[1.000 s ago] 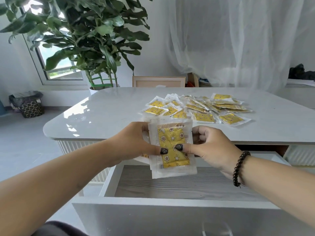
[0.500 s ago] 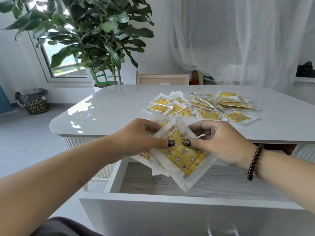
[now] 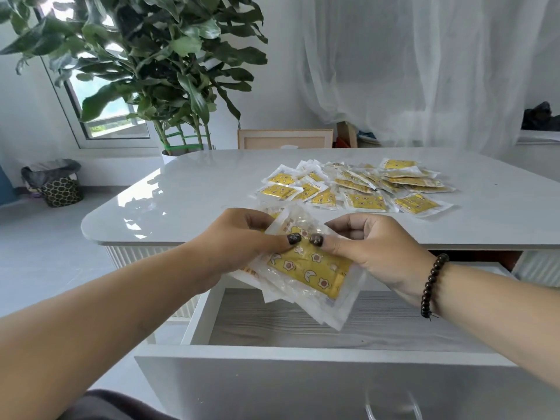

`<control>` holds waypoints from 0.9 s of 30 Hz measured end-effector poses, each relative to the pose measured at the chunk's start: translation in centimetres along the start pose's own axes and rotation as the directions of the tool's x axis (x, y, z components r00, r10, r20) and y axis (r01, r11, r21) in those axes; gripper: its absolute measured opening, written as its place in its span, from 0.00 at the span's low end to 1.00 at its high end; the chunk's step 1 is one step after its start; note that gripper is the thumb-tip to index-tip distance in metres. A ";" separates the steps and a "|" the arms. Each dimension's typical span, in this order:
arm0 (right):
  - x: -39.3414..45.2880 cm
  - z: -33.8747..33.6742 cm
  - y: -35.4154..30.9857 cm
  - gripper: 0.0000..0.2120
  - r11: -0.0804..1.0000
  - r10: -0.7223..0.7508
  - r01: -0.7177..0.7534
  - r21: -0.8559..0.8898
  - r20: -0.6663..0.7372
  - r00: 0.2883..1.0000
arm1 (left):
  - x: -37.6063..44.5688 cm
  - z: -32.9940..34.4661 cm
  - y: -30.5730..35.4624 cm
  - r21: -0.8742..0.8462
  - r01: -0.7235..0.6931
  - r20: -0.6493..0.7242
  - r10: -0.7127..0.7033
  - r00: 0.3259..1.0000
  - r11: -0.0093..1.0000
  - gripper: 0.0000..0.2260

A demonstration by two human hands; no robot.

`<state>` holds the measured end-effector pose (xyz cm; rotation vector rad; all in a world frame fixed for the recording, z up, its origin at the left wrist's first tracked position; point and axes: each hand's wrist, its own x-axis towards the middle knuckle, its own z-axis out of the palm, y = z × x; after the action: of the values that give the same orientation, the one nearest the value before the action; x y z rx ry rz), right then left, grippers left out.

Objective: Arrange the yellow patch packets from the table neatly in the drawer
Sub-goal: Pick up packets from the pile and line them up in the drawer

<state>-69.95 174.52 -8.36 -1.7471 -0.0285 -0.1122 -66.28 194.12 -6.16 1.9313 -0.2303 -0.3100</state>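
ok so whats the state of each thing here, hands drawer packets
left hand: grips the held packets, thumb on top
right hand: grips the held packets, thumb on top
held packets: small fanned, tilted stack, above the drawer
drawer: pulled open, no packets visible inside
loose packets: scattered and overlapping on the table
table: glossy top, bears the loose packets

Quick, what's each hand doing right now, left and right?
Left hand: grips the stack of yellow patch packets from its left side, thumb on top.
Right hand: holds the same stack, thumb pressing the top packet.
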 end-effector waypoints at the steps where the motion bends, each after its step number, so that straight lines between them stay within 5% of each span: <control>1: 0.0 0.0 0.0 0.22 0.999 0.032 -0.032 -0.008 0.042 0.999 | 0.1 -0.1 -0.1 -0.015 0.004 -0.034 -0.004 0.999 1.000 0.07; 5: -0.1 0.1 0.5 0.23 0.991 0.124 -0.123 -0.048 0.022 0.992 | 0.5 -0.2 -0.7 -0.089 0.031 -0.073 -0.038 0.997 0.996 0.07; 10: 1.1 0.8 0.2 0.22 0.957 0.175 -0.155 0.245 -0.061 0.983 | 0.6 -1.2 -1.3 -0.084 0.059 -0.057 -0.064 0.996 0.995 0.04; 16: 3.8 4.1 0.4 0.17 0.917 0.191 -0.097 0.388 -0.211 0.959 | 1.1 -1.9 -2.6 -0.054 0.119 -0.105 -0.124 0.987 0.991 0.05; 23: 7.0 4.3 3.5 0.12 0.987 0.119 -0.111 0.117 -0.065 0.991 | 1.3 -6.1 -3.4 0.196 0.156 -0.244 -0.105 0.964 0.968 0.08; 25: 7.9 4.0 4.5 0.14 0.966 0.074 -0.048 -0.252 0.098 0.992 | 1.4 -7.1 -3.7 0.308 0.152 -0.310 -0.052 0.949 0.939 0.09; 27: 8.5 4.9 6.1 0.16 0.835 0.114 0.030 -0.549 0.225 0.968 | 1.5 -7.6 -4.1 0.368 0.163 -0.327 -0.037 0.944 0.915 0.10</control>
<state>-60.66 177.92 -14.41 -2.3327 -0.1555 0.1521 -62.34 201.84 -7.45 2.3615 0.0249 -0.0159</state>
